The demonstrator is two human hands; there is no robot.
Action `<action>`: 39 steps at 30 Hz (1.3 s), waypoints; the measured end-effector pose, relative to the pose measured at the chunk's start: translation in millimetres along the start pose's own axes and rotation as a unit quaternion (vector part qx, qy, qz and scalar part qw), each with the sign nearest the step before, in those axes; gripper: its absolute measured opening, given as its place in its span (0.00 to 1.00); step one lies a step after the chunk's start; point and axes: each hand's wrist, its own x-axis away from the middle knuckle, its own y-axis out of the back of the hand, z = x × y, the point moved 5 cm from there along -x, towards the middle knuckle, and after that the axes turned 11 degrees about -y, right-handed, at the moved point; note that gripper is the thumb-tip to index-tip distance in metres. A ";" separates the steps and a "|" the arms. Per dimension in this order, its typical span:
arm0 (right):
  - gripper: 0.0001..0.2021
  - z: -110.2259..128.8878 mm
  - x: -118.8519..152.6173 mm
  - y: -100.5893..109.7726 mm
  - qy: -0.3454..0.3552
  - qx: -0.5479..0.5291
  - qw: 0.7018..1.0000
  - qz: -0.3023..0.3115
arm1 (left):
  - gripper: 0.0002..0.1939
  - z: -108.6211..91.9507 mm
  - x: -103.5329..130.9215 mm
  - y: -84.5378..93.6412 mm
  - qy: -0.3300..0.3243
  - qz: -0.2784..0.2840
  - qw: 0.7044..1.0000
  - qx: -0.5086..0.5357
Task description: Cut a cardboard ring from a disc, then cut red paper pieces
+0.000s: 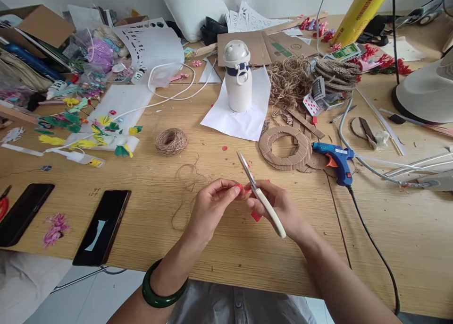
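Observation:
My left hand [214,202] pinches a small red piece [239,188], paper or cloth, between thumb and fingertips. Close beside it, my right hand [277,204] holds white-handled scissors [269,211], blades pointing up and away, fingers near the red piece. More red material [256,216] shows under the right hand; how it is held is partly hidden. Ahead on the table lie a twine ball [171,141] with a loose strand [184,184] trailing toward my left hand, and a small red disc [224,148].
A white bottle [239,88] stands on white paper [215,111]. Rightward are cardboard rings [283,149], a blue glue gun [334,158] with its black cord, and jute rope [336,73]. Leftward lie two phones [102,229], pink scraps [55,228] and yellow-green petals [101,130].

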 end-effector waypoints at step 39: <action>0.19 -7.0 1.6 -6.1 -0.039 0.079 0.994 0.064 | 0.06 -0.5 -7.7 10.5 0.022 0.002 0.996 0.089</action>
